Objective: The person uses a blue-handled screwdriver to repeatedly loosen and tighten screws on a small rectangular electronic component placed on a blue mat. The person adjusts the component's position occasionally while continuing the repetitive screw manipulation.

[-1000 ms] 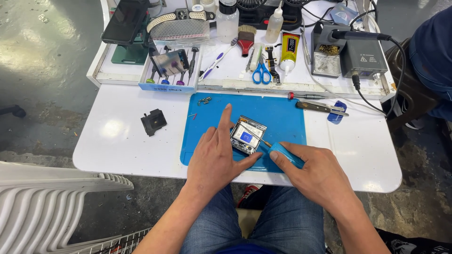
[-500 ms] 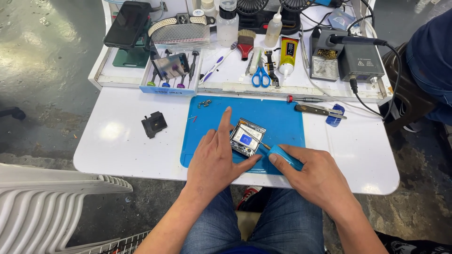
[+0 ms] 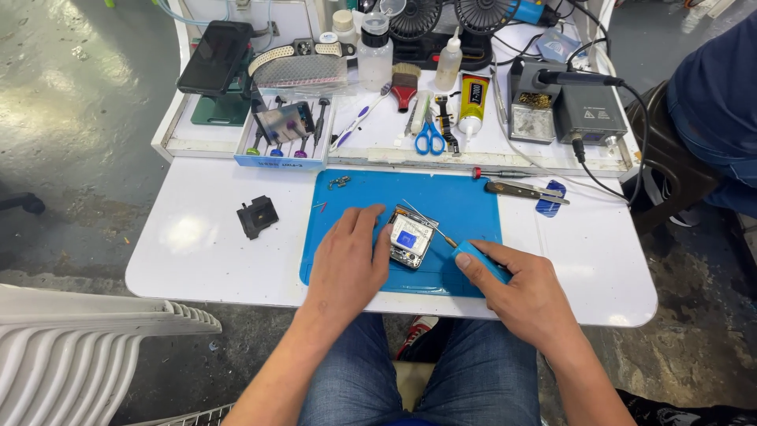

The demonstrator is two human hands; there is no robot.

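Head view: left hand (image 3: 347,264) lies flat with fingers spread, pinning the small opened device (image 3: 412,238) mid blue mat (image 3: 465,201), near the desk's (image 3: 197,244) front edge, while the right hand (image 3: 530,296) is clenched round a blue-handled screwdriver (image 3: 477,259), its thin tip at the device's right edge. Looks like screw work on the device's frame is in hand; the next move likely calls for a steady tip and a firm hold-down. White desk, tool tray (image 3: 280,134), scissors (image 3: 429,138) and soldering station (image 3: 587,114) along the back edge, black part (image 3: 257,216) left of the mat, grey concrete floor (image 3: 79,118).
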